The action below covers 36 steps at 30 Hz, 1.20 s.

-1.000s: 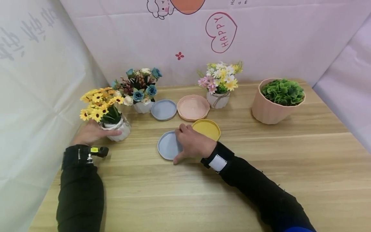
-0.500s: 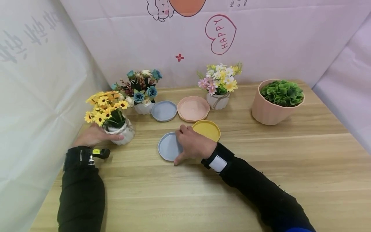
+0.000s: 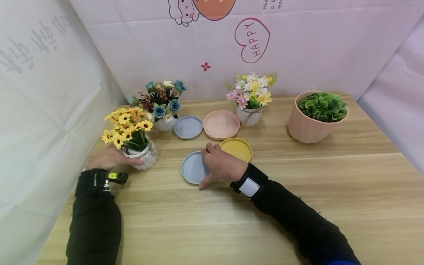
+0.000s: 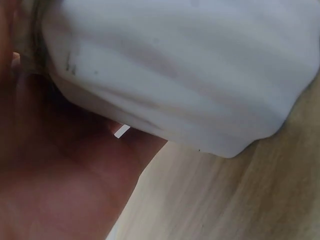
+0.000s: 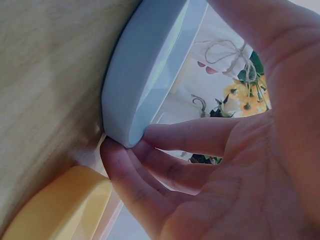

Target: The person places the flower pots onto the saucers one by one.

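My left hand (image 3: 109, 157) grips a small white pot (image 3: 148, 157) of yellow sunflowers (image 3: 127, 123). The thumb lies across the pot's near side; the fingers behind it are hidden in the head view. The pot's white wall (image 4: 190, 75) fills much of the left wrist view. My right hand (image 3: 222, 163) holds a blue-grey plant saucer (image 3: 193, 168) by its edge, thumb at the near side and fingertips at the far side. In the right wrist view the fingertips touch the saucer's rim (image 5: 135, 75). A yellow saucer (image 3: 240, 147) lies just beyond that hand.
Behind stand a pot of blue roses (image 3: 163, 124), a second blue-grey saucer (image 3: 188, 127), a pink saucer (image 3: 221, 125) and a pot of daisies (image 3: 250, 115). A pink planter with green leaves (image 3: 306, 127) stands right. White cloth (image 3: 132, 48) walls the table.
My left hand has moved the sunflower pot rightward and toward me, closer to the near blue-grey saucer. My right hand has stayed on that saucer.
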Tool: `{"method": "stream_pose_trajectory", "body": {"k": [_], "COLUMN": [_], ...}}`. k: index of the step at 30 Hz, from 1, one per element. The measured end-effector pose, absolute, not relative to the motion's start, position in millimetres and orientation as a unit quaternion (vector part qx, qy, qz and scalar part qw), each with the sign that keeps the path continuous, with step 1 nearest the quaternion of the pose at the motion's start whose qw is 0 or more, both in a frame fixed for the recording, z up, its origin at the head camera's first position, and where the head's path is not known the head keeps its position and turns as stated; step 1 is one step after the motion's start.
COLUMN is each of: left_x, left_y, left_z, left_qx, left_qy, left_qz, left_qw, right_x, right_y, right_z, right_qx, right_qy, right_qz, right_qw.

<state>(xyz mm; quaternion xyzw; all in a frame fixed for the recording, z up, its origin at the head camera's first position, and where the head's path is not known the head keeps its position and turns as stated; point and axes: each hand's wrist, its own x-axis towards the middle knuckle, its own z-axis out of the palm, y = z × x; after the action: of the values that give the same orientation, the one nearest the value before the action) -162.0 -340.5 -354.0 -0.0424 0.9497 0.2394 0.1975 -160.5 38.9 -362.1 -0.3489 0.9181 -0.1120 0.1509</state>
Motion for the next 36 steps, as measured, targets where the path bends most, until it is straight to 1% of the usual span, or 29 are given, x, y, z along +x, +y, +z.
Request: {"method": "stream_pose_trajectory", "body": {"k": [6,11,20,29,36], "left_x": [-160.5,-159.3,-160.3,-160.3,-158.6], "left_y": [-334.3,-330.6,-320.8,-304.3,-290.9], "left_z": [-355.1,-354.7,-351.3,-350.6,-351.0], "left_qx": [-0.021,-0.026,-0.075,-0.047,-0.020], "left_qy": [0.939,0.941,0.944,0.945,0.947], "left_qz": [0.283,0.271,0.212,0.213,0.214], "left_qw": [0.192,0.203,0.240,0.242,0.238], "right_x": [-159.9,-159.2,-157.2,-149.0,-144.8], "right_y": [39.0,38.7,38.3,39.7,40.7], "right_z": [-361.7,-360.4,-357.1,-353.5,-352.6], "right_qx": [-0.349,-0.348,-0.344,-0.336,-0.347], "right_qy": [0.918,0.918,0.918,0.921,0.919], "right_qz": [-0.116,-0.115,-0.104,-0.080,-0.064], "right_qw": [0.151,0.153,0.166,0.179,0.179]}}
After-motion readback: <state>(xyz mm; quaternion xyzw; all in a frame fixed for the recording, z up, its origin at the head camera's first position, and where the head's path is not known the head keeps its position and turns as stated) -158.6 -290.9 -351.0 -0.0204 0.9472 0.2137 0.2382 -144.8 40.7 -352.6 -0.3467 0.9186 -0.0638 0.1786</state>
